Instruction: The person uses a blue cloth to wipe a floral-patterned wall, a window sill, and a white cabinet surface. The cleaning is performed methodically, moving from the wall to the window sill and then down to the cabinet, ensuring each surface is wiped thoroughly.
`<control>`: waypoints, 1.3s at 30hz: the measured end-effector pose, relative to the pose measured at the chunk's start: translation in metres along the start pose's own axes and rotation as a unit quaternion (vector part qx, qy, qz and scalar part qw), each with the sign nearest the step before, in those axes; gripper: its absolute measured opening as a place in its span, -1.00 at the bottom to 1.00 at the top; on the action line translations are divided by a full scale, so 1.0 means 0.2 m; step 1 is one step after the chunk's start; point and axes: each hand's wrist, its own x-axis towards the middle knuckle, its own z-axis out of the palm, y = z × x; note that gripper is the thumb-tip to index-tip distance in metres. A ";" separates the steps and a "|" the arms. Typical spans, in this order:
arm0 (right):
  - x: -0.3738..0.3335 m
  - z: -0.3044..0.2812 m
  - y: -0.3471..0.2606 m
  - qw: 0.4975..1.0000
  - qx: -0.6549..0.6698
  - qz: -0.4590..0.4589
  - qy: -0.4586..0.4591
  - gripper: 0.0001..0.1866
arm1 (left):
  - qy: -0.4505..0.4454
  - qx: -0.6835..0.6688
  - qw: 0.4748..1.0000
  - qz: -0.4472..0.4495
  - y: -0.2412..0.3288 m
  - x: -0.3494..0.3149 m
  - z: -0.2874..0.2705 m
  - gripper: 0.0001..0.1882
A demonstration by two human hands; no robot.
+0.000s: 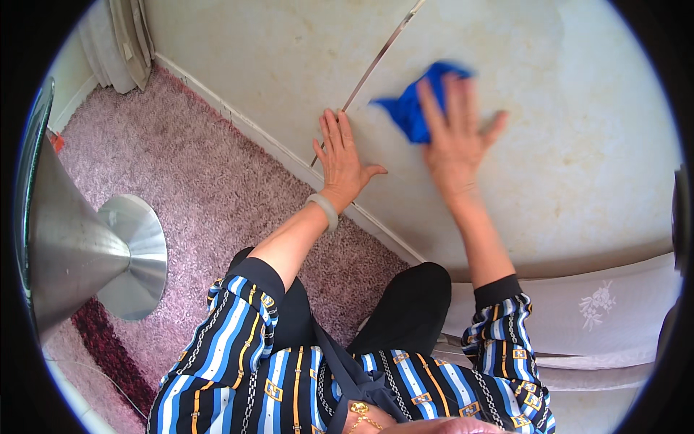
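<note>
My right hand (455, 137) is on a crumpled blue cloth (406, 108), holding it under its outstretched fingers against a pale, yellow-stained wall (564, 159). The hand and the cloth are slightly blurred, and part of the cloth is hidden beneath the fingers. My left hand (343, 160) lies flat on the same wall, lower and to the left, with fingers spread and nothing in it. Its fingertips touch a narrow brown seam (376, 61) that runs up the wall. A pale bangle (324, 211) circles my left wrist.
A white skirting board (238, 119) runs along the foot of the wall. Pinkish shaggy carpet (195, 159) covers the floor. At left stands a silver pedestal stool (79, 253) with a round base. White sheer fabric (549, 318) hangs at lower right, and a beige curtain (119, 47) at upper left.
</note>
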 end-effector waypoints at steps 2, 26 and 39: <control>0.15 -0.13 0.08 0.991 0.074 0.090 0.060 -0.03 | -0.002 -0.001 1.000 -0.012 0.00 0.00 0.00 0.50; -0.07 -0.10 0.32 0.969 0.019 0.121 0.216 -0.27 | 0.039 0.002 0.998 0.043 -0.05 0.00 0.05 0.52; -0.59 0.10 -0.02 0.986 0.058 -0.095 -0.126 -0.22 | 0.001 0.014 1.000 0.019 -0.06 0.00 0.04 0.44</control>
